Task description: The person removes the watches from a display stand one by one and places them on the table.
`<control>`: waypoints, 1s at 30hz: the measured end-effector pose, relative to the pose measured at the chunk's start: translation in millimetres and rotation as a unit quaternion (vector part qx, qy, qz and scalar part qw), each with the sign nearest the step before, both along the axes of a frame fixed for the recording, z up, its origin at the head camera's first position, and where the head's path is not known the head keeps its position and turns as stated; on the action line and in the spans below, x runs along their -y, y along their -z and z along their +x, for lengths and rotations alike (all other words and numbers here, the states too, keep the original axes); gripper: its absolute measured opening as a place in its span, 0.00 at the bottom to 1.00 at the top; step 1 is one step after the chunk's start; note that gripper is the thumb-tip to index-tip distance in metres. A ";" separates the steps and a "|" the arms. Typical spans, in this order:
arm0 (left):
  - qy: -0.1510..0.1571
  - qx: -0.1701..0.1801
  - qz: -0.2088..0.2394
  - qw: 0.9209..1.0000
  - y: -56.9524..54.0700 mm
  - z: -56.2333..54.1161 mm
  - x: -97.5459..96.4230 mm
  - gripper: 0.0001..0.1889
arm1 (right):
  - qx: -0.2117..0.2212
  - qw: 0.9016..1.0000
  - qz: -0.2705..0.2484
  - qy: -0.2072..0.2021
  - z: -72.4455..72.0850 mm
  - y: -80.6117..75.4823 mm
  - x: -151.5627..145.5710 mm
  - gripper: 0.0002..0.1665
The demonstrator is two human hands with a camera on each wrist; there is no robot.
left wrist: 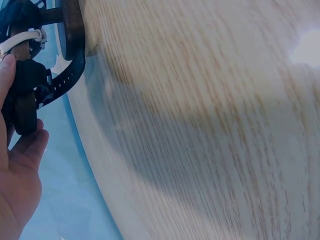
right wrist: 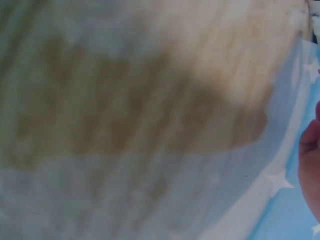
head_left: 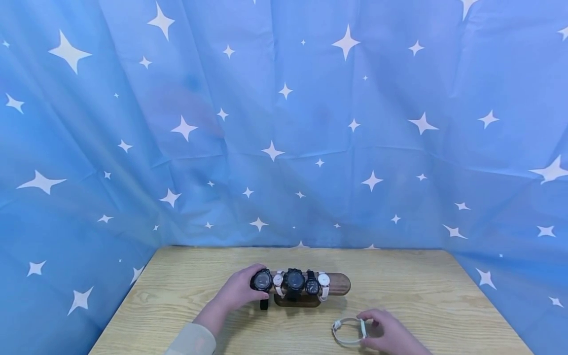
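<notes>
My left hand [head_left: 239, 288] [left wrist: 20, 182] grips the left end of a wooden watch stand [head_left: 340, 284] [left wrist: 75, 30], at a large black watch [head_left: 263, 280] [left wrist: 31, 75]. The black strap's loose end hangs below the bar. Along the bar sit a small white-strapped watch [head_left: 278, 280], another big black watch [head_left: 294, 279], a square black watch [head_left: 312, 285] and a white watch [head_left: 324, 280]. To the front right, my right hand [head_left: 388, 333] pinches a pale watch [head_left: 363, 329] by its case, its strap looped leftward. Only this hand's edge [right wrist: 311, 165] shows in the right wrist view.
The stand's wooden base [head_left: 297, 301] rests on a light wood-grain table [head_left: 177, 301]. A blue curtain [head_left: 310, 187] with white stars hangs behind the table and along both sides.
</notes>
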State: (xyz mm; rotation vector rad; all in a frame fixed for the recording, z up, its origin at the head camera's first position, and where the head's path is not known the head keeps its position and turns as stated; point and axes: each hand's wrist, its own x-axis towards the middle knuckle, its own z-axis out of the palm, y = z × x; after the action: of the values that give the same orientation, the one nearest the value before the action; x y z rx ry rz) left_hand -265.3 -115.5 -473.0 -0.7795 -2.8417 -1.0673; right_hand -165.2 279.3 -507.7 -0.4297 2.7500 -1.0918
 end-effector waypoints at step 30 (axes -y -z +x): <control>0.005 0.002 0.008 1.000 0.8 -0.4 0.9 0.34 | 0.067 0.996 -0.057 0.014 -2.1 9.6 -4.1 0.34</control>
State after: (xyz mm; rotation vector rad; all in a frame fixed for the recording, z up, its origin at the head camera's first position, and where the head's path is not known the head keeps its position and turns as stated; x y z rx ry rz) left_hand -265.6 -116.4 -473.7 -0.7933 -2.8318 -1.0913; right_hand -167.4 283.4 -517.4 -0.3189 2.5940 -1.2411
